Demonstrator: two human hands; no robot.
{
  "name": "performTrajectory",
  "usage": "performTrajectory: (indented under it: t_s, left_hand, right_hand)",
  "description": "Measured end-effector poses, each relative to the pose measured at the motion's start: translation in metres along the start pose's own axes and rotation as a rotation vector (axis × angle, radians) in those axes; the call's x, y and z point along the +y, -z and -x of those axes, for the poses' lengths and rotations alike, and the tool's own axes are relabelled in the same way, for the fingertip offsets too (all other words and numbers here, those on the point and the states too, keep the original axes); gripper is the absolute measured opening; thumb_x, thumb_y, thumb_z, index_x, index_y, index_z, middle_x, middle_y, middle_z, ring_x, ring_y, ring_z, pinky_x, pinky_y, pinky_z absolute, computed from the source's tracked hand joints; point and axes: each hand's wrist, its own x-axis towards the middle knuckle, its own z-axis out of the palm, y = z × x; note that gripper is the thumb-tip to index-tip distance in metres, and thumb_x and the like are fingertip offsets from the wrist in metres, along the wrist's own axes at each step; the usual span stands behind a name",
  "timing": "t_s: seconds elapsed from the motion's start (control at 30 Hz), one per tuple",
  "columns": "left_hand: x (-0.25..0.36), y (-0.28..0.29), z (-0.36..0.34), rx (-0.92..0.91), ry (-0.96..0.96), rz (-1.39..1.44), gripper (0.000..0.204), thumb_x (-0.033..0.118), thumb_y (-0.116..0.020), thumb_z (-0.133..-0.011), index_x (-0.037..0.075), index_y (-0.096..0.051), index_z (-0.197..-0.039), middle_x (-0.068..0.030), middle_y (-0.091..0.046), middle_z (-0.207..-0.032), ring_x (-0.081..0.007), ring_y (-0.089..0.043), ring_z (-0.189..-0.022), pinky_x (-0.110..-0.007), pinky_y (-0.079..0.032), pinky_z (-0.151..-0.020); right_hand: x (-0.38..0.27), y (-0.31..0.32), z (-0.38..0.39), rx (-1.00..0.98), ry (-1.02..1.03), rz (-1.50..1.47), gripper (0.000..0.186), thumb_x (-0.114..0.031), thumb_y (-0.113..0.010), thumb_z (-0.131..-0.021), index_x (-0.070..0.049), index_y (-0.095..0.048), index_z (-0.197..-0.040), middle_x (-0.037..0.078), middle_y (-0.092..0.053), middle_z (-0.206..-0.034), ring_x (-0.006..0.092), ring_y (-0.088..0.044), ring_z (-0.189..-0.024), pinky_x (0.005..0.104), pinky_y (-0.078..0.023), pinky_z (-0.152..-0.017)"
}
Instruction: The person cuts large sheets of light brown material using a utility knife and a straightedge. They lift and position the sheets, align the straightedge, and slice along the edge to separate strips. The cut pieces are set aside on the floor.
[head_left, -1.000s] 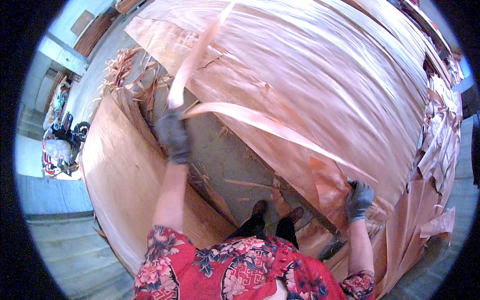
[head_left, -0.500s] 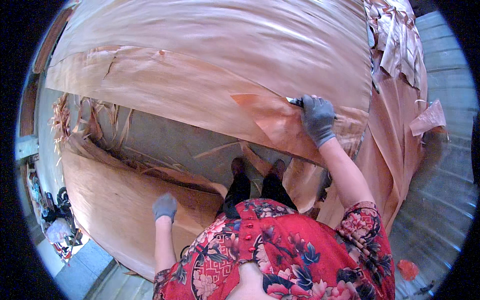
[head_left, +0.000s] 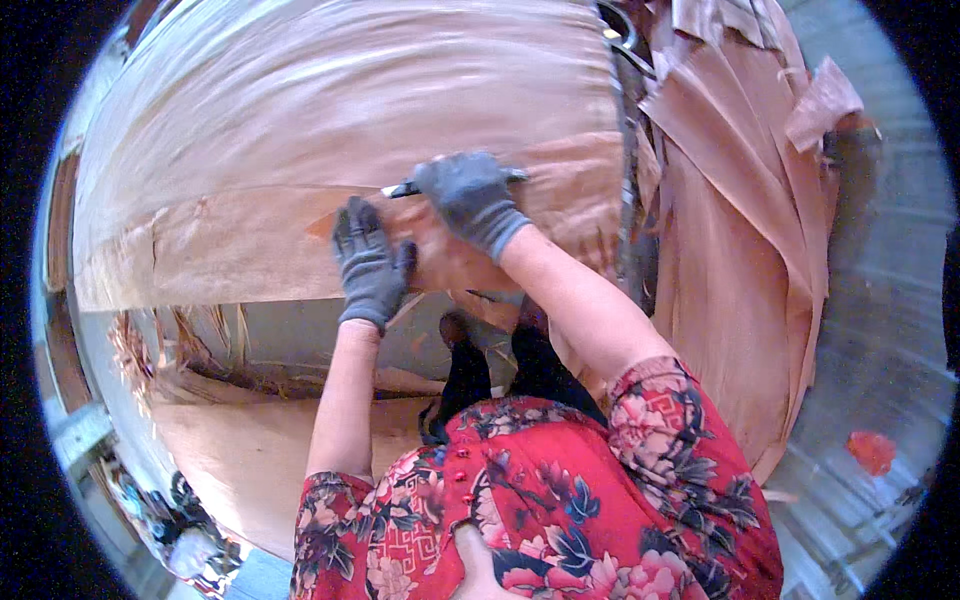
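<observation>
My left hand (head_left: 371, 262), in a grey glove, lies with outstretched fingers on the front strip of a large, wrinkled pale wood veneer sheet (head_left: 380, 90) atop a stack. Just right of it, my right hand (head_left: 470, 200), also gloved, grips a knife (head_left: 398, 190); its pale tip points left along a crease or cut line in the veneer, near an orange patch (head_left: 324, 228). Whether the tip touches the sheet I cannot tell. My fingers partly hide the knife's handle.
Curved veneer sheets (head_left: 240, 450) lie below at left, beside shredded scraps (head_left: 135, 350). Crumpled veneer (head_left: 730, 250) drapes at right. My feet stand on the grey floor beneath the stack's front edge. A red item (head_left: 870, 452) lies at far right, assorted clutter (head_left: 195, 545) at lower left.
My left hand let go of long veneer strips, dropped low left, then came up onto the sheet. My right hand with the knife moved leftward along it. The view has turned rightward.
</observation>
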Motion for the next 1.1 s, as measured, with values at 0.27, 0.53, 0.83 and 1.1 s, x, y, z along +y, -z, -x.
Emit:
performTrajectory:
  t_s: [0.27, 0.53, 0.83, 1.1]
  left_hand:
    - [0.009, 0.015, -0.003, -0.063, 0.015, -0.066, 0.074, 0.042, -0.047, -0.083, 0.01, -0.015, -0.141, -0.0183, -0.011, -0.146, -0.0355, -0.009, -0.135, -0.046, -0.006, -0.108]
    - [0.006, 0.013, -0.009, -0.064, 0.022, -0.036, 0.068, 0.047, -0.046, -0.082, 0.022, -0.023, -0.141, -0.0201, -0.012, -0.145, -0.038, -0.011, -0.133, -0.05, -0.008, -0.107]
    - [0.004, 0.013, 0.0, -0.054, 0.06, -0.013, 0.067, 0.05, -0.047, -0.08, 0.027, -0.026, -0.139, -0.0191, -0.013, -0.145, -0.0375, -0.013, -0.133, -0.05, -0.009, -0.107]
    - [0.006, 0.013, -0.001, 0.002, 0.059, -0.029, 0.067, 0.052, -0.045, -0.08, 0.025, -0.026, -0.139, -0.0186, -0.016, -0.144, -0.0377, -0.017, -0.132, -0.049, -0.012, -0.107]
  right_hand:
    - [0.101, 0.104, 0.008, 0.169, -0.325, -0.557, 0.021, -0.006, -0.05, -0.086, -0.006, -0.055, -0.106, 0.014, -0.061, -0.089, 0.0256, -0.061, -0.075, 0.0317, -0.049, -0.062]
    - [0.051, 0.138, 0.057, -0.7, -0.061, -0.401, 0.016, -0.018, -0.054, -0.082, -0.009, -0.055, -0.095, 0.014, -0.061, -0.08, 0.0315, -0.061, -0.069, 0.0401, -0.048, -0.056]
    - [-0.018, 0.082, 0.043, -0.891, 0.22, -0.279, 0.009, -0.015, -0.05, -0.08, -0.01, -0.054, -0.085, 0.013, -0.064, -0.075, 0.0281, -0.065, -0.066, 0.04, -0.051, -0.052]
    - [-0.025, 0.089, 0.036, -0.948, 0.219, -0.185, 0.01, -0.017, -0.049, -0.081, -0.01, -0.055, -0.083, 0.014, -0.064, -0.075, 0.0288, -0.065, -0.067, 0.0416, -0.051, -0.052]
